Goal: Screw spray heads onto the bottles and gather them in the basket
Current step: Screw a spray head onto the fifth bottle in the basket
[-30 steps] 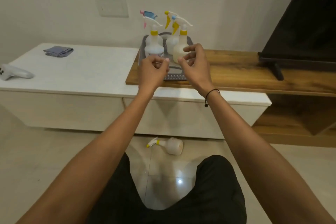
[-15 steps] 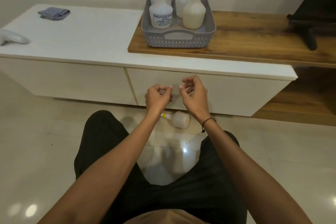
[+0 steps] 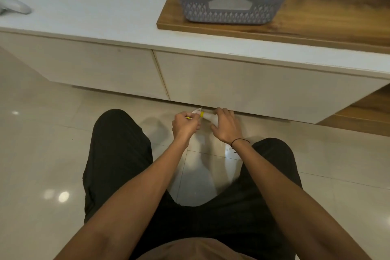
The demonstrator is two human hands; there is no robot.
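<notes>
Bottle [image 3: 207, 116] lay on its side on the floor tiles [image 3: 52, 133] at 12 o'clock, against the cabinet base [image 3: 232, 82]. My left hand [image 3: 184, 125] pinched its spray head [image 3: 197, 112]; right hand [image 3: 226, 126] curled over the body. Basket [image 3: 230, 9] at 1 o'clock held two bottles.

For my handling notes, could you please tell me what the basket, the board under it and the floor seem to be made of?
The basket looks like matte grey moulded plastic, going by its perforated lattice wall and cut-out handle. The board appears to be brown wood or wood-look laminate, with visible grain. The floor looks like glossy pale tile: it mirrors lights and shows grout lines.
</notes>
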